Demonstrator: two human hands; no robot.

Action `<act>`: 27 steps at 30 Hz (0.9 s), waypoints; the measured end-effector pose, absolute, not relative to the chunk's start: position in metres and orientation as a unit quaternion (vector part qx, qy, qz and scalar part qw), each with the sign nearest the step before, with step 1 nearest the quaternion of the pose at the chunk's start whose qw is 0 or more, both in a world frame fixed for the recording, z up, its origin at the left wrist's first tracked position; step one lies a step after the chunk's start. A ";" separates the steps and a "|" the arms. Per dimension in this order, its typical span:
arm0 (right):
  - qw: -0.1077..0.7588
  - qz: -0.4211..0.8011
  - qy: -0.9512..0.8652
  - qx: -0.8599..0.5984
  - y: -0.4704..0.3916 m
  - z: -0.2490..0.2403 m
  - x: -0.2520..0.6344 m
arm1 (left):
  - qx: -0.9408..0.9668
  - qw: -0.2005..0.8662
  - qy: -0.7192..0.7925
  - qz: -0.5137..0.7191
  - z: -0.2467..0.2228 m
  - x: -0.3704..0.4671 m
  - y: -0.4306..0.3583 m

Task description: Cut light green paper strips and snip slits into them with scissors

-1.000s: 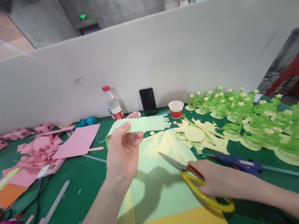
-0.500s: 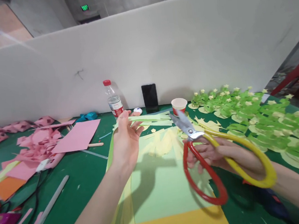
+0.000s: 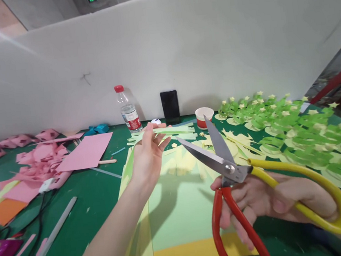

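My right hand (image 3: 258, 200) holds large scissors (image 3: 229, 168) with one red and one yellow handle loop; the thumb is through the yellow loop and the blades stand apart, pointing up and to the left. Between the thumb and fingers of my left hand (image 3: 147, 155) is a light green paper strip (image 3: 127, 170), partly hidden by the hand. More pale green strips (image 3: 186, 129) lie just beyond the fingers. Under both hands rests a pale green sheet (image 3: 181, 221) over a yellow-orange one (image 3: 197, 253), with pale yellow scraps (image 3: 183, 161) at its upper part.
Behind stand a water bottle (image 3: 129, 114), a black phone (image 3: 170, 106) and a paper cup (image 3: 204, 116) against a white partition (image 3: 150, 56). Green paper plants with stars (image 3: 306, 129) fill the right side. Pink paper pieces (image 3: 85, 152) and a glue stick (image 3: 57, 229) lie at left.
The scissors have come closer and lower right, and their blades have spread wider. My left hand has shifted slightly right, still at the strips. The view has tilted down a little.
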State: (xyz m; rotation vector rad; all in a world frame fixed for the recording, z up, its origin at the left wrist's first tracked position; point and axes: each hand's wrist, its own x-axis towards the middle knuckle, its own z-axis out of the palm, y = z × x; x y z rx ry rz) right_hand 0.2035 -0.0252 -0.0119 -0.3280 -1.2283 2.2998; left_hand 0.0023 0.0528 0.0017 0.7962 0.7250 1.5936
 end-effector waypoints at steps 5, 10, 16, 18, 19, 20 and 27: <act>0.254 0.849 -0.433 -0.166 -0.025 -0.004 0.207 | 0.347 0.581 0.301 0.672 0.001 0.003 0.051; 0.245 0.846 -0.429 -0.202 -0.022 -0.003 0.208 | 0.357 0.588 0.288 0.666 0.001 0.004 0.049; 0.242 0.830 -0.445 -0.232 -0.023 -0.003 0.207 | 0.387 0.612 0.265 0.636 0.005 0.007 0.042; 0.236 0.821 -0.464 -0.234 -0.024 -0.002 0.207 | 0.400 0.610 0.280 0.624 0.007 0.008 0.039; 0.238 0.815 -0.472 -0.237 -0.025 -0.002 0.207 | 0.403 0.608 0.285 0.621 0.007 0.009 0.038; 0.237 0.811 -0.479 -0.240 -0.025 -0.003 0.207 | 0.404 0.609 0.287 0.619 0.008 0.009 0.037; 0.254 0.808 -0.488 -0.211 -0.030 -0.008 0.208 | 0.419 0.669 0.260 0.556 0.011 0.009 0.027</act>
